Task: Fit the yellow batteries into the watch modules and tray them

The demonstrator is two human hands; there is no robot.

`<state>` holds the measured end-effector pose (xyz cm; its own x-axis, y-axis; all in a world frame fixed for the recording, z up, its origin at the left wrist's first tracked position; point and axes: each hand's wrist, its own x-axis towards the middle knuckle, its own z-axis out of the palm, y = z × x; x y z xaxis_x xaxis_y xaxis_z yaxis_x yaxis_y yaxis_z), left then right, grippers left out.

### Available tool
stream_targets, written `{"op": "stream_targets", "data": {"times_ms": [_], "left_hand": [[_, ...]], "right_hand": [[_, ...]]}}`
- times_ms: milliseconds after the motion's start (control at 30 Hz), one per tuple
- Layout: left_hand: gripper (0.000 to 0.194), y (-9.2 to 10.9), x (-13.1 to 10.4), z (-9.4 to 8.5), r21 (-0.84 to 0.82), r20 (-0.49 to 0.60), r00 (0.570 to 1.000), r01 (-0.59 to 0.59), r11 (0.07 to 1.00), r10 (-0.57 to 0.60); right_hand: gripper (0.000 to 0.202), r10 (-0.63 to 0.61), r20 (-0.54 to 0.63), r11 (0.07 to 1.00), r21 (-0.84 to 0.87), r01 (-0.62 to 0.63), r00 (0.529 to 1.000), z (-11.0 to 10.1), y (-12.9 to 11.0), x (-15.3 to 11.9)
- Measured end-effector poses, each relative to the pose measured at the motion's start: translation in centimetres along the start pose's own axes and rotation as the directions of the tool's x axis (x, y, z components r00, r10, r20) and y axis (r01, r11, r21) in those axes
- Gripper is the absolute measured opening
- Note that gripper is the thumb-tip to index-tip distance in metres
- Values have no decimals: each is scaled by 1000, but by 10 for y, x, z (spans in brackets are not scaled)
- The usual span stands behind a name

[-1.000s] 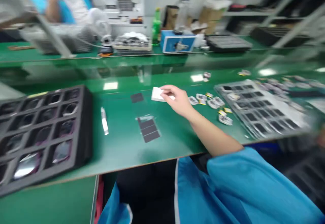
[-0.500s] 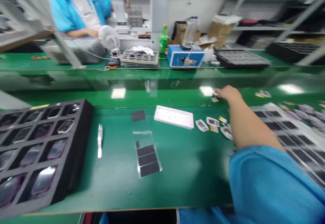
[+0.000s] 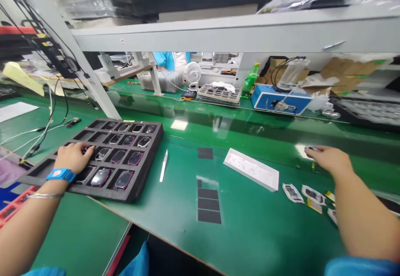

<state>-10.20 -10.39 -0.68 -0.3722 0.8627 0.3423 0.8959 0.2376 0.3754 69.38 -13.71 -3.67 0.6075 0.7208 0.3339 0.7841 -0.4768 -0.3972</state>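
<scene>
Between eight and nine o'clock from the middle of the view, the left hand [image 3: 73,157] lies over the left part of a black foam tray [image 3: 145,159], its fingers bent down at the compartments; whether they grip anything, I cannot tell. Its wrist wears a blue band [image 3: 61,174] and a thin bracelet [image 3: 45,195]. Watch cases [image 3: 124,179], some purple-rimmed and some white-rimmed, lie in separate compartments to the right of that hand.

Between three and four o'clock, the right hand [image 3: 331,159] is above the green worktop [image 3: 256,234], thumb and fingers pinching a small dark part [image 3: 312,149], too blurred to identify. At four o'clock, white-rimmed pieces [image 3: 293,193] and yellow-edged flat pieces [image 3: 314,205] lie near the right forearm, some touching.

A shallow white box [image 3: 251,169] sits between four and five o'clock, with small specks inside. Toward six o'clock are a clear sheet bearing black rectangles [image 3: 208,204] and, above it, a separate dark patch [image 3: 205,153]. Silver tweezers [image 3: 163,165] lie at about half past seven, just beside the tray.

On the rear ledge, a white fan [image 3: 192,74] stands near twelve o'clock, a green bottle [image 3: 250,80] between one and two, and a blue box [image 3: 281,99] between two and three.
</scene>
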Motion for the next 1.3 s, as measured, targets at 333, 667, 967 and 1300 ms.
{"op": "stream_targets", "data": {"times_ms": [333, 667, 967, 1300], "left_hand": [[20, 119, -113, -14, -173, -767, 496, -770, 614, 406], [72, 292, -207, 85, -828, 452, 487, 541, 148, 747], [65, 277, -208, 100, -590, 641, 339, 792, 159, 688], [66, 279, -209, 104, -618, 673, 412, 769, 162, 614]], "right_hand": [[42, -102, -91, 639, 757, 135, 991, -34, -119, -118], [23, -499, -110, 536, 740, 406, 860, 7, -176, -250], [13, -490, -76, 547, 749, 373, 869, 24, -170, -264], [15, -542, -19, 562, 735, 379, 840, 29, -161, -253]]}}
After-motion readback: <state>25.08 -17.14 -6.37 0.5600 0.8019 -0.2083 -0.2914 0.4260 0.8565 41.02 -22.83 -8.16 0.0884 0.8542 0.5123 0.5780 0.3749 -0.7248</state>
